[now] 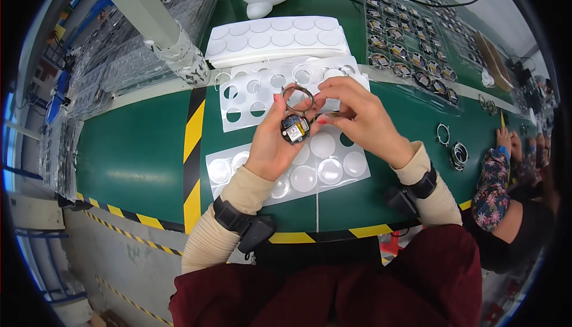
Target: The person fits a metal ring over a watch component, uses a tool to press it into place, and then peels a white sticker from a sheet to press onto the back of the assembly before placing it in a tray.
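Note:
My left hand (269, 143) is closed around a small round electronic module (295, 129), whose circuit board and pale label face up. Just above it, a thin metal ring (299, 109) like a watch case stands between my two hands, close to the left thumb. My right hand (364, 115) comes in from the right with bent fingers, its fingertips pinched at the ring's right side. Those fingertips partly hide the contact. Under my hands lies a clear sheet of round white stickers (302, 178); behind it is a white sheet with punched round holes (237, 122).
A stack of white sticker sheets (223, 59) and a white-and-pink fan (257, 8) stand at the back. Trays of round modules (411, 59) fill the back right. Loose metal rings (459, 156) lie right. A post (140, 17) rises left. A co-worker's sleeve (496, 191) is at far right.

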